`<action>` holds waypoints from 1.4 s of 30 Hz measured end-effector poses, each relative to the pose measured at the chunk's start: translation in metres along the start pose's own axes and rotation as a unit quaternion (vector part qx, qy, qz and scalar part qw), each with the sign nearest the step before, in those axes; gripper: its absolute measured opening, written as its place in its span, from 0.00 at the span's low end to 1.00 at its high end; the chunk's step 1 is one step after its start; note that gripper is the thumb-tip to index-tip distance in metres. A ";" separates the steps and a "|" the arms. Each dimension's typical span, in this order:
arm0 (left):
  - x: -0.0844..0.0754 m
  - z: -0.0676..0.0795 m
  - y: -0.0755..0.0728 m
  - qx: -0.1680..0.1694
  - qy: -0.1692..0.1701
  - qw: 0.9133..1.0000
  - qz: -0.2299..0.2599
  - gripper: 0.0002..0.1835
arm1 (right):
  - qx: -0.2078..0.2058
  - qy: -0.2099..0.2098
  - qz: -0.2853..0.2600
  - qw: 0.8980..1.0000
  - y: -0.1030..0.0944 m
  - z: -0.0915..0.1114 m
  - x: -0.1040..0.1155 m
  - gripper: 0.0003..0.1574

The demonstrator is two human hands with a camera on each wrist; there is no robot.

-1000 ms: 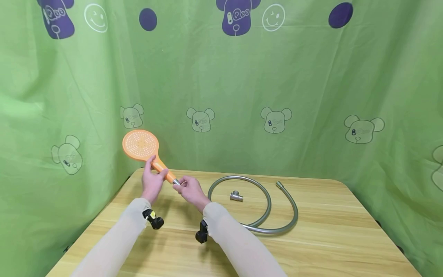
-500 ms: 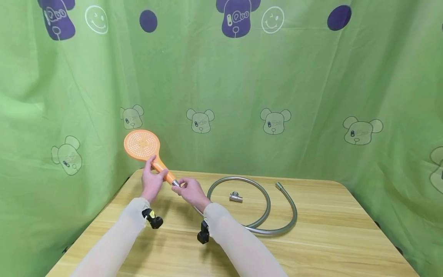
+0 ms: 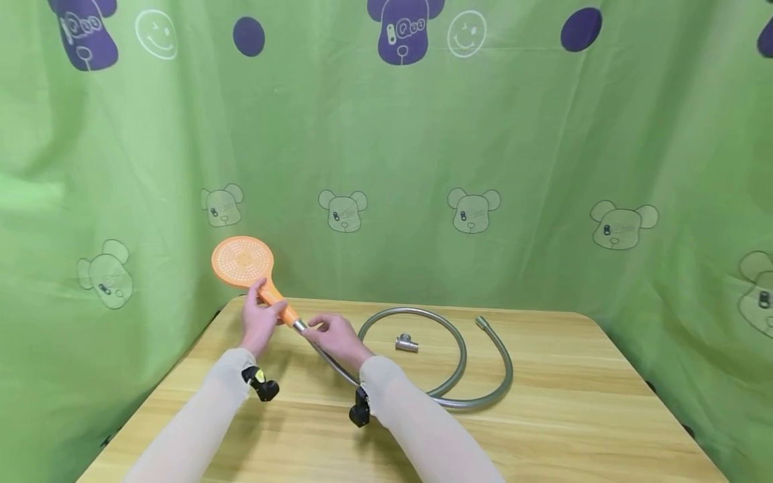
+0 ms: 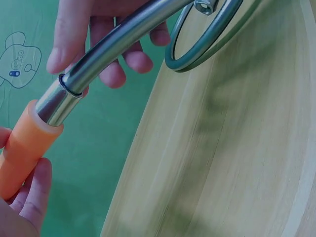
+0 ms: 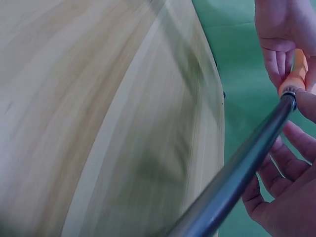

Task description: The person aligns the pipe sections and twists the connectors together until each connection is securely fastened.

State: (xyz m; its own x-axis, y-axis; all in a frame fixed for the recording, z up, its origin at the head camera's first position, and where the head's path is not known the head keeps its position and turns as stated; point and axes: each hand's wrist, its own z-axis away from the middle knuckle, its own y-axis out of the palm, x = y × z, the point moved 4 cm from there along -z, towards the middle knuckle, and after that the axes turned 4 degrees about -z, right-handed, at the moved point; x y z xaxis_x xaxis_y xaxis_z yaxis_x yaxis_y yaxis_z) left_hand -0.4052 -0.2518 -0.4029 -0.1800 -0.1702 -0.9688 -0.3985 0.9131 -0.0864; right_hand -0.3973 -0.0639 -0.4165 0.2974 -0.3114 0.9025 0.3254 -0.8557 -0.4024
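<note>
My left hand (image 3: pixel 260 323) grips the orange handle of a round shower head (image 3: pixel 243 260), its perforated face toward the head camera. The lower end of the handle meets the metal end fitting (image 4: pixel 59 103) of a grey shower hose (image 3: pixel 464 362). At that fitting is my right hand (image 3: pixel 339 341). In the right wrist view its thumb (image 5: pixel 307 104) lies close beside the fitting, while its fingers (image 5: pixel 281 170) are spread, relaxed and apart from the hose. From there the hose runs down under the right forearm and loops on the table. Whether the thumb touches the fitting is unclear.
On the wooden table (image 3: pixel 574 416), inside the hose loop, lies a small metal T-shaped valve (image 3: pixel 406 343). The other hose end (image 3: pixel 481 322) lies farther right. Green patterned curtain (image 3: pixel 398 134) hangs behind and at both sides of the table.
My right fingers, earlier pinching the fitting, have loosened and spread, showing more of it and the hose. The shower head has dipped slightly. The view has shifted a little.
</note>
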 end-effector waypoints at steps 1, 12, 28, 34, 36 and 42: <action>0.001 -0.001 -0.001 -0.002 0.000 1.000 0.002 0.43 | -0.001 -0.004 0.004 1.000 -0.001 0.001 0.000 0.18; 0.006 0.000 0.000 0.001 -0.009 1.000 -0.003 0.44 | -0.021 -0.012 0.065 0.998 -0.023 0.006 -0.007 0.16; 0.020 0.000 0.000 0.004 -0.030 0.999 -0.027 0.45 | -0.010 -0.019 0.088 0.996 -0.053 0.020 -0.022 0.18; 0.025 -0.001 0.001 0.012 -0.042 0.999 -0.027 0.44 | -0.015 -0.002 0.095 0.995 -0.065 0.023 -0.030 0.19; 0.027 -0.002 0.001 0.014 -0.046 0.998 -0.028 0.44 | -0.015 -0.001 0.097 0.995 -0.069 0.025 -0.033 0.20; 0.033 -0.004 0.001 0.022 -0.056 0.998 -0.037 0.45 | -0.018 -0.006 0.116 0.993 -0.079 0.028 -0.039 0.19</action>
State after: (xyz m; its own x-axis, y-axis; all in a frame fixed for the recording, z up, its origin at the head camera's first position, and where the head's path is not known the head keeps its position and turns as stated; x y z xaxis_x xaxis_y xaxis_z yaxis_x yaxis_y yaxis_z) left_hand -0.4153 -0.2584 -0.4343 -0.0500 -0.1976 -0.9790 -0.3659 0.9157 -0.1661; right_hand -0.4096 0.0269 -0.4239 0.3717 -0.4962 0.7846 0.2150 -0.7762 -0.5927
